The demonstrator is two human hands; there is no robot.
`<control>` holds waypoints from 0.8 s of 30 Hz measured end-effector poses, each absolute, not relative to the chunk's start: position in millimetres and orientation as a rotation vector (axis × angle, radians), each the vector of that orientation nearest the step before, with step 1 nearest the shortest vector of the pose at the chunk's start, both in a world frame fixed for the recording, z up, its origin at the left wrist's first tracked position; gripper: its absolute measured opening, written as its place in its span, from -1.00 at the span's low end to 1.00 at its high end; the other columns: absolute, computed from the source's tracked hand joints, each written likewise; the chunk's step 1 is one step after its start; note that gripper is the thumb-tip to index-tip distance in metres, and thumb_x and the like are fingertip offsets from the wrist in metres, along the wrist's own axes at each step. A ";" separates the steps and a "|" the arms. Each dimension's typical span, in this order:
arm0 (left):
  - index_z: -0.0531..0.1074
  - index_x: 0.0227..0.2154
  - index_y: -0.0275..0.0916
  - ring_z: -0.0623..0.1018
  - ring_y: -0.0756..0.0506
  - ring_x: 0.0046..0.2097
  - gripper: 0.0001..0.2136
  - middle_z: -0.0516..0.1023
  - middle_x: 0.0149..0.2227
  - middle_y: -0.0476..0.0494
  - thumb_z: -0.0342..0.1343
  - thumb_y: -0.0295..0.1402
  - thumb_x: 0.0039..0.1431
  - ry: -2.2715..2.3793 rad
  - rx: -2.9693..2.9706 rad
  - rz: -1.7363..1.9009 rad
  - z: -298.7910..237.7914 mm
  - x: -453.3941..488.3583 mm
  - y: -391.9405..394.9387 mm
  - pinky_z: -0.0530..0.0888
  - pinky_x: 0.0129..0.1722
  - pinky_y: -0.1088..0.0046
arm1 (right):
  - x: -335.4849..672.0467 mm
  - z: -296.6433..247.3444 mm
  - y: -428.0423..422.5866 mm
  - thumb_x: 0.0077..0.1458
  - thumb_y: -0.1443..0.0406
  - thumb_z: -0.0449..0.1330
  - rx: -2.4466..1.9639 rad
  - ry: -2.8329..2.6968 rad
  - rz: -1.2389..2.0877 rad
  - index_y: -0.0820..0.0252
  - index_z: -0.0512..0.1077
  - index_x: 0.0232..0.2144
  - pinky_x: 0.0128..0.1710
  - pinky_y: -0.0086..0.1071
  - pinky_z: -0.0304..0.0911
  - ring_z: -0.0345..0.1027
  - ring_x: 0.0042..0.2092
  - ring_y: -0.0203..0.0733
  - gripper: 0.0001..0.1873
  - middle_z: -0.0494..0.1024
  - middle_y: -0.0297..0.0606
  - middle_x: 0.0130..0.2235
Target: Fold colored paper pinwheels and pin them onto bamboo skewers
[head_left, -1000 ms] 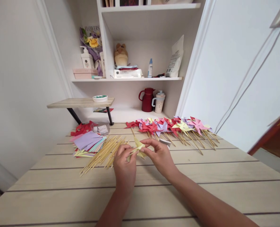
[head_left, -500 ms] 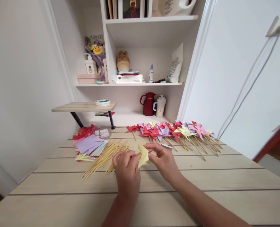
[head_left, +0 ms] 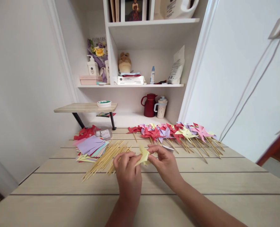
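Note:
Between my two hands, above the table, is a yellow paper pinwheel [head_left: 144, 155] with its blades partly folded inward. My left hand [head_left: 128, 165] is closed on its left side, the fingers curled and the thumb toward the paper. From the right, my right hand [head_left: 164, 162] pinches its edge with thumb and fingertips. Whether a pin or stick is in the fingers I cannot tell. Left of my left hand lies a loose heap of thin wooden sticks [head_left: 104, 159]. Beyond my right hand a small grey roll, perhaps tape [head_left: 168, 148], shows in part.
Finished pinwheels on sticks [head_left: 163, 132] lie in a row along the table's back right. Stacked coloured paper pieces [head_left: 91, 145] and a clear plastic box [head_left: 104, 134] sit back left, by a small raised stand [head_left: 83, 108]. Behind are a red jug [head_left: 149, 105] and a speckled cup [head_left: 162, 107].
The yellow paper has turned slightly, its lower left corner now pointing more to the left. Both hands keep their hold. The whole view has shifted a little.

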State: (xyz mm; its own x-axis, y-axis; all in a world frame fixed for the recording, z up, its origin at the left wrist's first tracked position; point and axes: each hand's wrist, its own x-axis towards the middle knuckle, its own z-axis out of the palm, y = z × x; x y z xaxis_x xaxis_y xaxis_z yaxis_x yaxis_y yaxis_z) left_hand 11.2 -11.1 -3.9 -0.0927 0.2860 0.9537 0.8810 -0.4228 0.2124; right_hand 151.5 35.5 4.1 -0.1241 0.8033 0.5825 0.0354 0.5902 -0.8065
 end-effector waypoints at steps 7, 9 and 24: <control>0.45 -0.32 -0.17 0.55 -0.13 -0.22 -0.98 0.59 -0.36 -0.06 0.15 -0.41 0.23 -1.377 -1.634 -1.652 -10.0 11.2 -4.8 0.42 -0.12 0.26 | 149.8 1.9 40.4 0.02 0.21 0.37 -0.724 -1.548 0.803 0.10 0.52 -0.37 -0.19 -0.28 0.31 0.43 -0.22 -0.12 -0.86 0.58 -0.28 -0.33; 0.44 -0.33 -0.17 0.54 -0.14 -0.22 -0.95 0.58 -0.38 -0.07 0.19 -0.36 0.20 -1.435 -1.581 -1.693 -11.0 11.9 -4.7 0.45 -0.18 0.28 | 150.5 0.8 41.5 0.02 0.21 0.38 -0.728 -1.538 0.813 0.10 0.52 -0.37 -0.19 -0.29 0.29 0.42 -0.22 -0.13 -0.86 0.56 -0.29 -0.33; 0.47 -0.35 -0.14 0.59 -0.10 -0.25 -0.96 0.62 -0.40 0.00 0.18 -0.40 0.22 -1.312 -1.636 -1.733 -9.7 11.0 -4.4 0.46 -0.05 0.24 | 151.5 -1.7 41.5 0.03 0.21 0.37 -0.719 -1.525 0.809 0.04 0.56 -0.17 -0.11 -0.23 0.30 0.43 -0.20 -0.13 -0.74 0.58 -0.27 -0.25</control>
